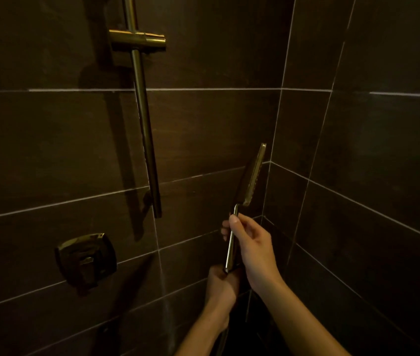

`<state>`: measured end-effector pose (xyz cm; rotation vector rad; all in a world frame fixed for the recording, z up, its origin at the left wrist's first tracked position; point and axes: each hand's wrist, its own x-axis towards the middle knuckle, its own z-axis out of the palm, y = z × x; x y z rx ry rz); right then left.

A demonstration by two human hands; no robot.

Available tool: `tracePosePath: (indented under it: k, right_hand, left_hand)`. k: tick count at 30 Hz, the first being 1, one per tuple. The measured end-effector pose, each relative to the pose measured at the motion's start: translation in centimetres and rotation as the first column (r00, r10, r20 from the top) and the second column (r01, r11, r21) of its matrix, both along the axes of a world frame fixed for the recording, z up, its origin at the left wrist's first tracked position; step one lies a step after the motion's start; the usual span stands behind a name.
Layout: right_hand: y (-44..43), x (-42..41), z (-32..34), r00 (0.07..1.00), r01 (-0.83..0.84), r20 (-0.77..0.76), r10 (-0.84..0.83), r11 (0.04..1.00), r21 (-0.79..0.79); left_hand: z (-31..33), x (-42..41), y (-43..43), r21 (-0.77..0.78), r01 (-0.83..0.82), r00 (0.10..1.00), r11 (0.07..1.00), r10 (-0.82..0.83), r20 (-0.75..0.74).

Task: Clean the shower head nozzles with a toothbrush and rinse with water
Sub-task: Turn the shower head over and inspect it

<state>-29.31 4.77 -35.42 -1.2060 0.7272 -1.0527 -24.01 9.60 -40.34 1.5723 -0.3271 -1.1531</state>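
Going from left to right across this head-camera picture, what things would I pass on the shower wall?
tap control → slide rail → shower head, its handle gripped by the right hand

A broad stretch of open air lies between the slide rail (144, 129) on the back wall (49, 150) and the upright shower head (254, 176). The rail's holder (137, 41) juts out high up, and the mixer handle (85, 260) sticks out low on the left. The head's nozzle face turns toward the side wall (371, 150) near the corner, where the gap looks narrower. The right hand (252, 250) grips its handle and the left hand (220, 283) its lower end, filling the space below.
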Motion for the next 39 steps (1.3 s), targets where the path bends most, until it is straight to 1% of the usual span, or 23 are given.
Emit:
tracePosePath:
  k: [2, 5, 8, 11, 14, 16, 17, 19, 21, 23, 24, 25, 26, 29, 32, 35, 39]
  right_hand:
    - [0.0, 0.2, 0.1, 0.999, -0.033, 0.042, 0.031, 0.999, 0.028]
    - [-0.3, 0.2, 0.3, 0.991, -0.093, 0.108, 0.081, 0.989, 0.112]
    - [-0.4, 0.1, 0.8, 0.989, -0.127, 0.092, 0.115, 0.984, 0.125]
    - [-0.4, 0.3, 1.0, 0.990, -0.105, 0.106, 0.090, 0.985, 0.138]
    - [-0.8, 0.3, 1.0, 0.985, -0.115, 0.147, 0.086, 0.974, 0.196]
    - [-0.9, 0.3, 1.1, 0.983, -0.134, 0.158, 0.098, 0.963, 0.236]
    - [-0.8, 0.3, 1.2, 0.983, -0.137, 0.150, 0.104, 0.963, 0.231]
    - [-0.6, 0.3, 1.2, 0.990, -0.125, 0.088, 0.113, 0.981, 0.149]
    - [-0.2, 0.4, 1.0, 0.996, -0.085, -0.037, 0.084, 0.996, -0.009]
    - [0.0, 0.5, 0.7, 0.986, -0.020, -0.165, -0.012, 0.980, -0.196]
    - [-0.1, 0.5, 0.6, 0.978, 0.008, -0.200, -0.060, 0.967, -0.253]
    - [-0.2, 0.6, 0.4, 0.974, 0.022, -0.210, -0.082, 0.962, -0.271]
    - [-0.3, 0.6, 0.4, 0.979, 0.019, -0.192, -0.069, 0.968, -0.252]
    - [-0.8, 0.6, 0.2, 0.995, -0.089, -0.046, 0.085, 0.991, -0.098]
    - [-1.0, 0.3, 0.2, 0.982, -0.177, 0.058, 0.179, 0.984, -0.027]
    - [-1.2, 0.1, 0.3, 0.984, -0.161, 0.082, 0.160, 0.987, 0.003]
    - [-1.5, -0.4, 0.4, 0.986, -0.136, 0.096, 0.135, 0.991, -0.004]
  left_hand:
    - [0.0, -0.1, -0.1, -0.023, -0.008, 1.000, 1.000, 0.008, 0.009]
    - [0.0, -0.4, 0.0, -0.034, -0.005, 1.000, 0.999, 0.005, 0.004]
    - [0.2, -0.5, 0.4, -0.046, -0.012, 1.000, 0.999, 0.012, 0.008]
    - [0.5, -0.3, 0.7, -0.030, -0.012, 1.000, 0.999, 0.013, 0.013]
    - [0.6, -0.3, 0.6, 0.001, 0.027, 0.999, 1.000, -0.027, 0.026]
    - [0.6, -0.4, 0.7, 0.014, 0.051, 0.999, 0.999, -0.051, 0.004]
    - [0.5, -0.5, 0.6, 0.015, 0.056, 0.998, 0.998, -0.056, -0.011]
    - [0.4, -0.4, 0.4, 0.011, 0.049, 0.999, 0.999, -0.049, -0.021]
    - [0.4, -0.2, 0.1, 0.018, 0.032, 0.999, 0.999, -0.032, 0.017]
    - [0.4, 0.1, -0.2, 0.018, 0.037, 0.998, 0.999, -0.038, 0.050]
    - [0.4, 0.2, -0.3, 0.014, 0.041, 0.997, 0.999, -0.041, 0.064]
    - [0.4, 0.3, -0.4, 0.005, 0.041, 0.997, 0.999, -0.041, 0.071]
    - [0.5, 0.3, -0.4, -0.001, 0.034, 0.997, 0.999, -0.034, 0.067]
    - [0.3, 0.2, -0.5, 0.001, 0.032, 0.999, 1.000, -0.032, 0.019]
    - [0.1, 0.1, -0.4, -0.045, 0.025, 0.999, 0.999, -0.024, 0.022]
    - [0.0, 0.1, -0.4, -0.068, 0.021, 0.999, 0.997, -0.019, 0.032]
    - [0.1, 0.4, -0.4, -0.064, 0.011, 1.000, 0.998, -0.012, -0.011]
